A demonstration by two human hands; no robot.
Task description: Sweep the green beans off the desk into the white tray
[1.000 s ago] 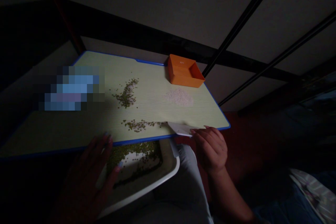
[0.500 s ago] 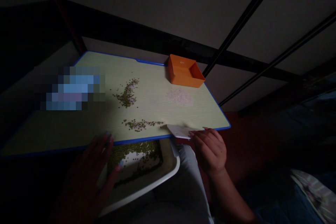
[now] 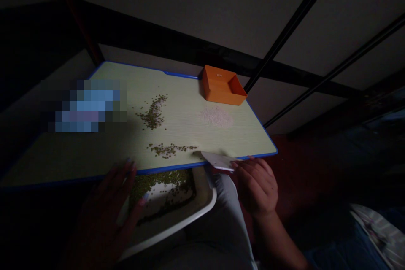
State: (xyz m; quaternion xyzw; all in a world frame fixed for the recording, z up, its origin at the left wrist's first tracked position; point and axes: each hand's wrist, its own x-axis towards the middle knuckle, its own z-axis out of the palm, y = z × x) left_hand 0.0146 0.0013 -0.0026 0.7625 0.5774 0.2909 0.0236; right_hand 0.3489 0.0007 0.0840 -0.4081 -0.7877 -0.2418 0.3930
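Right hand (image 3: 257, 183), right of centre in the lower half of the frame: the fingertips pinch the right end of a white card (image 3: 218, 161); the thumb is largely hidden, and the forearm runs down to the lower edge, where it is cut off. The card lies tilted across the near edge of the table (image 3: 186, 130), its left tip beside a strip of green grains (image 3: 166, 150) with pale ones among them; whether the tip touches the surface cannot be told.

Left hand (image 3: 110, 198), lower left: sunk in shadow, thumb parted from the fingers, fingertips at the table's blue edge; contact there is unclear, and the wrist dissolves into darkness. The hand covers the left part of a white tub (image 3: 211, 198), whose far side is hidden beneath the tabletop; green grains lie inside.

Farther out, a looser green heap (image 3: 153, 114) lies left of centre, and a patch of pale grains (image 3: 217, 117) sits just below an open orange box (image 3: 224, 86). A pixelated area at left conceals part of the tabletop. Striped cloth (image 3: 379, 232), lower right, is dim.
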